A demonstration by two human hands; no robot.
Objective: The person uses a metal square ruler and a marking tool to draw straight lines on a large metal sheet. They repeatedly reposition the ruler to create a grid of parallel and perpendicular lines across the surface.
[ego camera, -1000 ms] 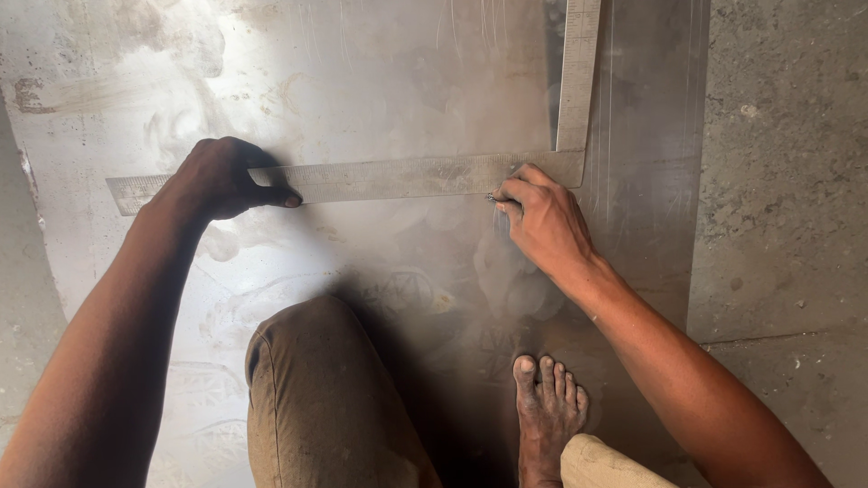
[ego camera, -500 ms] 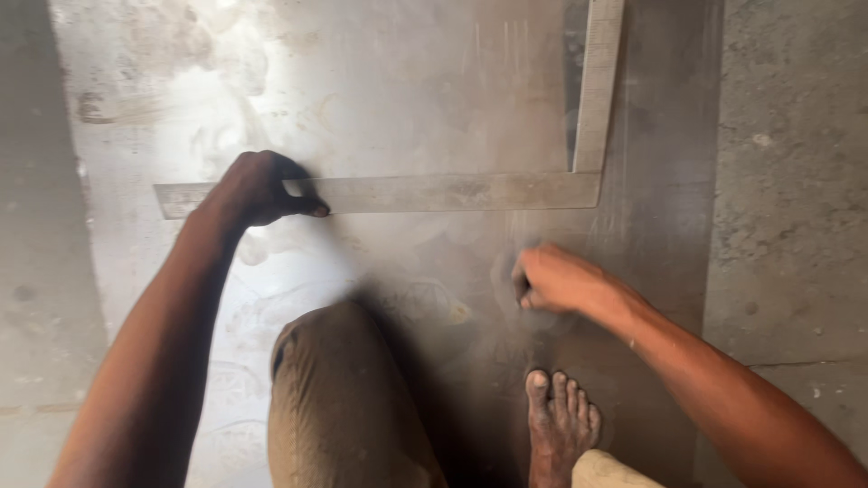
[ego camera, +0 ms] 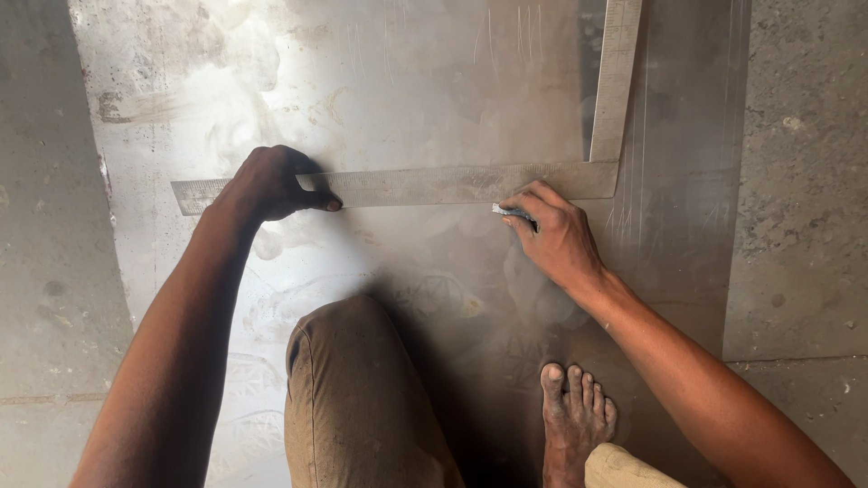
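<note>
Left hand: the left hand (ego camera: 269, 183) lies knuckles up on the long arm of the metal square (ego camera: 425, 184), near that arm's left end; fingers curled together and pressing down on it, thumb tip on the sheet just below the edge

Right hand: the right hand (ego camera: 553, 233) sits just under the same arm, near the corner of the square; fingers pinched shut on a small pale marker (ego camera: 506, 211), whose tip touches the sheet right at the lower edge of the arm

Metal square: an L-shaped steel ruler lying flat; long arm running left to right between the two hands, short arm going up and away from the corner at the right

Metal sheet: a dull grey sheet (ego camera: 407, 81), smeared and scratched, lying flat on the floor under the square and both hands

Knee and foot: a bent knee (ego camera: 353, 361) in brown trousers rests on the sheet below the hands; a bare foot (ego camera: 574, 420) stands beside it, to the right

Floor: rough concrete floor (ego camera: 805, 181) shows on both sides of the sheet
</note>
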